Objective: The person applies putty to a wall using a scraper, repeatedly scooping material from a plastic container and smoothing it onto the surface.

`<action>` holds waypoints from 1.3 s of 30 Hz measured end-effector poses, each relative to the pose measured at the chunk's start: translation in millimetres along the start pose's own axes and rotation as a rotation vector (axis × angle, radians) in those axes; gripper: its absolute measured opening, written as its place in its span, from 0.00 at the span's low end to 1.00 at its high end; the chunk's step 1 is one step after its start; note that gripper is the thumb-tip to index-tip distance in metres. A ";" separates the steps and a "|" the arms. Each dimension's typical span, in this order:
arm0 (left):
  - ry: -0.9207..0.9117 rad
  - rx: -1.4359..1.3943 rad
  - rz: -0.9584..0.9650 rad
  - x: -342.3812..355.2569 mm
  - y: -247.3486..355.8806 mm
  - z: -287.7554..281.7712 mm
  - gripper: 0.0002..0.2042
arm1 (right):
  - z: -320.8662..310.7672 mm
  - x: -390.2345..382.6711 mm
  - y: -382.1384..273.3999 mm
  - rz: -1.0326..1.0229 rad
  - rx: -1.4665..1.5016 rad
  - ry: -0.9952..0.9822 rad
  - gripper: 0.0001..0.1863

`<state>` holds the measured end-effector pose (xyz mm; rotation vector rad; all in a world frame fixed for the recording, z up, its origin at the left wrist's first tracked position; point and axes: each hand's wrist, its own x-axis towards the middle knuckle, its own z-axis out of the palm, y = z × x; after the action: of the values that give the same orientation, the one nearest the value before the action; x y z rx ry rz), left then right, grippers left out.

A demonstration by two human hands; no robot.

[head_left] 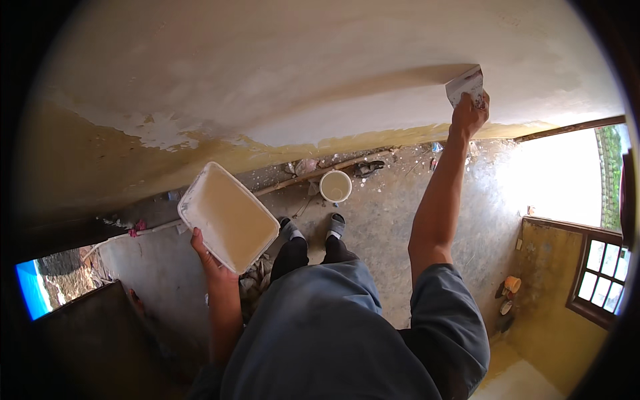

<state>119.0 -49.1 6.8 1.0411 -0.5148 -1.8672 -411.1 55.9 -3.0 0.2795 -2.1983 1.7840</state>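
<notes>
A white, rounded rectangular plastic tub [197,205] is held up by my left hand [209,259], its thumb over the near-left rim and the other fingers hidden underneath. Beige paste [233,220] seems to coat the tub's inside; how deep it is I cannot tell. My right hand [471,115], arm stretched far up to the right, grips a wide, pale putty knife [465,83] smeared with dark marks. Its blade lies against the wall [320,40], which is coated whitish over yellow paint. A long shadow runs leftward from the blade's edge.
On the concrete floor [380,233] by my feet stands a white round bucket [335,186] with pale contents. A wooden pole [300,177] and scattered debris lie along the wall's base. At right are a bright doorway [553,173], a barred window [603,273] and an orange container [512,284].
</notes>
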 end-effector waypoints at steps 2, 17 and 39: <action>0.011 -0.029 -0.018 -0.6 1.3 -4.0 0.33 | 25.3 -28.5 -35.8 0.142 -0.048 0.084 0.19; 0.110 -0.055 -0.001 -1.1 2.9 -12.0 0.34 | 159.0 -236.2 -97.9 -0.363 0.018 0.067 0.16; -0.018 0.009 -0.035 -7.5 8.8 17.8 0.31 | 141.4 -306.1 -25.3 -0.152 0.167 -0.463 0.31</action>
<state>110.5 -48.2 26.2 1.0466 -0.5189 -1.9083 -130.6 -98.2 -112.2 0.9557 -2.2346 1.9694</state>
